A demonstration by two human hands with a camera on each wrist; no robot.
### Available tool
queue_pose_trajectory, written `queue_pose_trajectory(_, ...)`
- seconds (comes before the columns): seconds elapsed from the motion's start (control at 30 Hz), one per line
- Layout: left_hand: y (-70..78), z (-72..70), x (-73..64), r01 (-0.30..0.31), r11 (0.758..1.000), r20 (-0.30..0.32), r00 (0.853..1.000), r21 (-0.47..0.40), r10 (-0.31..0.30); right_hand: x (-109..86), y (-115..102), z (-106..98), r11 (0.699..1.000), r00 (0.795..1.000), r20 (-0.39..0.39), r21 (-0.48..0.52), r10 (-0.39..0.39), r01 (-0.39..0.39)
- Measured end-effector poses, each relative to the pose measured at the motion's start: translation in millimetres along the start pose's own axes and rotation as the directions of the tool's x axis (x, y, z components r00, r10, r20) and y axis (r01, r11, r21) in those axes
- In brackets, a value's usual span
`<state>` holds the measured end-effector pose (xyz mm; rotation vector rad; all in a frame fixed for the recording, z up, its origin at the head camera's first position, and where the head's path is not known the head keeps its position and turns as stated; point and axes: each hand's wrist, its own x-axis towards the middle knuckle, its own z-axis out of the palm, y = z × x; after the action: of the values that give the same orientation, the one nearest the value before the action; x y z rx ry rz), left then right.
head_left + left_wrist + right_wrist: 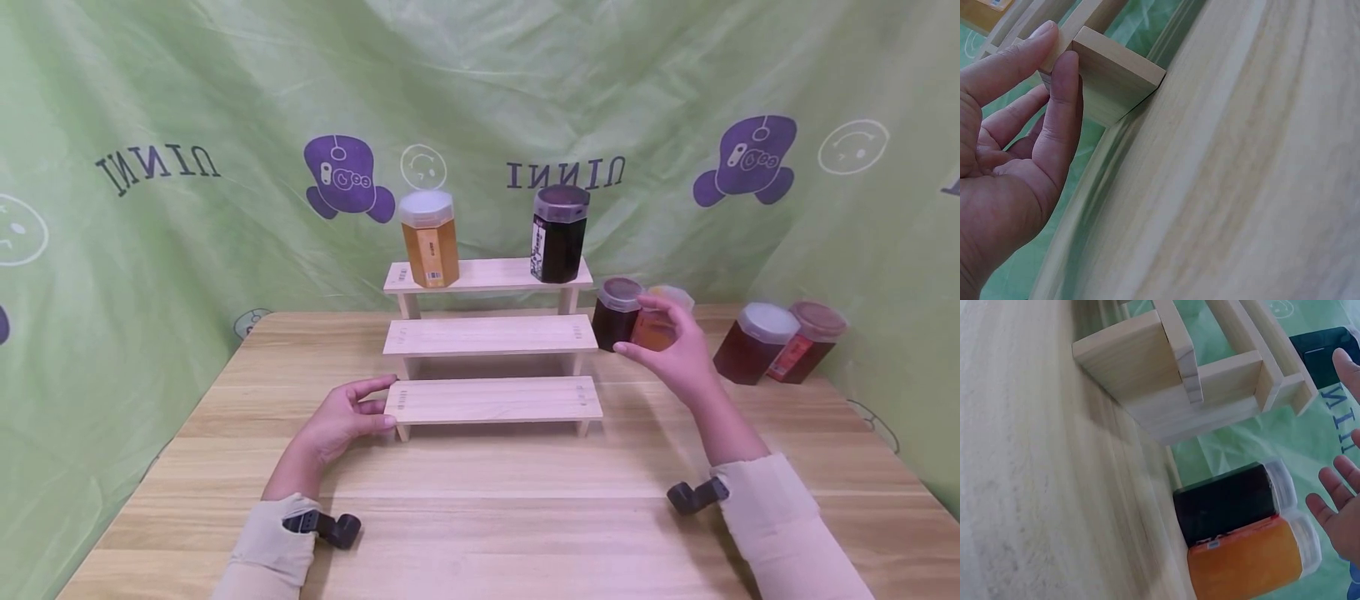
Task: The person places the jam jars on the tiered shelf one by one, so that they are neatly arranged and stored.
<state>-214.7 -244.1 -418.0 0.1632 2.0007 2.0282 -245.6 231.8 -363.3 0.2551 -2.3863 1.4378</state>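
A three-step wooden display stand [491, 401] stands on the table. My left hand [348, 419] holds the left end of its lowest step, thumb at the front edge and a finger at the back corner; the left wrist view shows these fingers [1060, 106] at the board's end. On the top step stand a honey-coloured jar [431, 246] at left and a dark jar [561, 237] at right. My right hand [675, 350], thumb and fingers spread and holding nothing, hovers before an orange jar [1250, 559] and a dark jar [1225, 503] on the table.
Two reddish jars, one with a white lid [756, 343] and one with a pinkish lid [806, 342], lean at the table's back right. A green printed cloth [465, 83] hangs behind and at both sides of the wooden table [480, 533].
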Motion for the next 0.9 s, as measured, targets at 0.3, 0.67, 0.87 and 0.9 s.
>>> queue_pose_trajectory(0.3,-1.2,-0.7,0.9,-0.002,1.000,0.007,1.000,0.001,0.002,-3.9,5,-8,1.000,1.000,-0.010,-0.014,0.024,-0.024)
queue_pose_trajectory(0.67,1.2,0.6,-0.8,-0.001,1.000,0.002,1.000,0.014,0.001,-5.5,13,-20,1.000,0.997,-0.075,-0.009,0.026,-0.027)
queue_pose_trajectory(0.87,0.6,-0.8,-0.8,-0.018,1.000,0.020,1.000,0.012,0.018,-6.1,19,-26,0.998,0.992,-0.113,-0.013,0.057,-0.059)
queue_pose_trajectory(0.9,0.6,-0.9,-0.8,-0.020,1.000,0.021,1.000,0.010,0.020,-5.9,19,-27,0.998,0.991,-0.117,-0.015,0.065,-0.067)
